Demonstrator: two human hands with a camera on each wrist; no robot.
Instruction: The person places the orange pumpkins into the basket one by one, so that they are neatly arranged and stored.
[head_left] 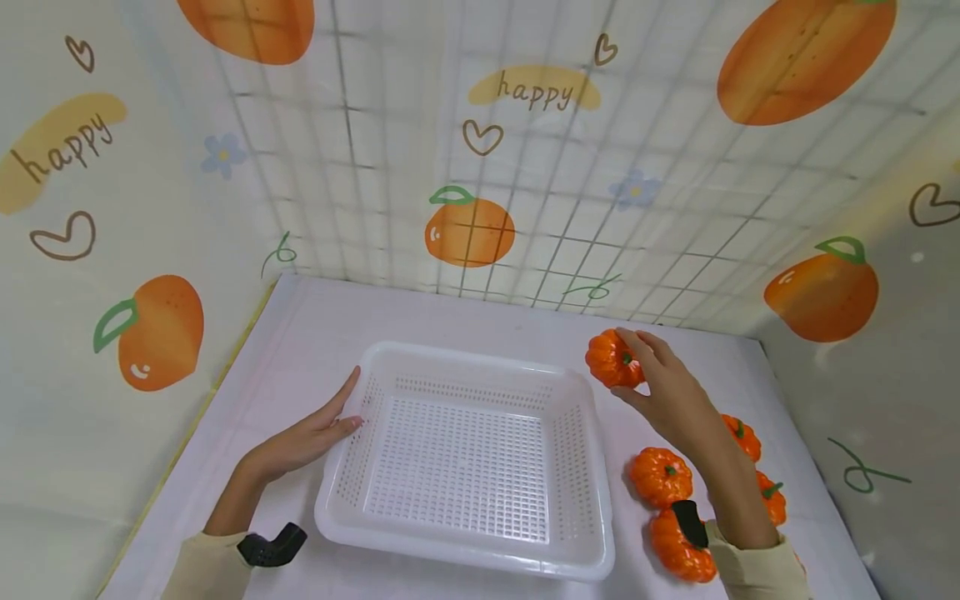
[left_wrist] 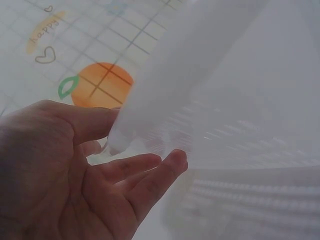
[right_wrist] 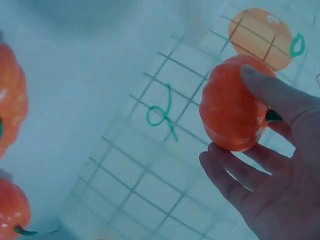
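Your right hand [head_left: 671,392] has a small orange pumpkin [head_left: 606,358] between thumb and fingertips, spread only as wide as the fruit. Light hold; the palm stays off it. It looks lifted off the table [head_left: 322,312], but I can't judge the gap.

Key relation: the white basket [head_left: 457,467] lies left of that grip and nearer to you. The pumpkin sits just outside the basket's far right corner. The basket's long side runs left-right, so its open top stretches away from your right grip toward your left hand [head_left: 303,442]. Left is nearer to the basket: it's on the left rim, thumb over the edge, fingers outside, mostly straight, loose hold. Right is the one on the pumpkin.

Pumpkin look: glossy orange, ribbed, squat, wider across than stem to base. Green stem [right_wrist: 273,116] points back toward your right palm, so the base faces out of the grip.

Nearer to you than the right grip, by your forearm: a near pumpkin [head_left: 660,477], with another [head_left: 682,546] beyond it toward you. More are partly hidden on the forearm's other side.
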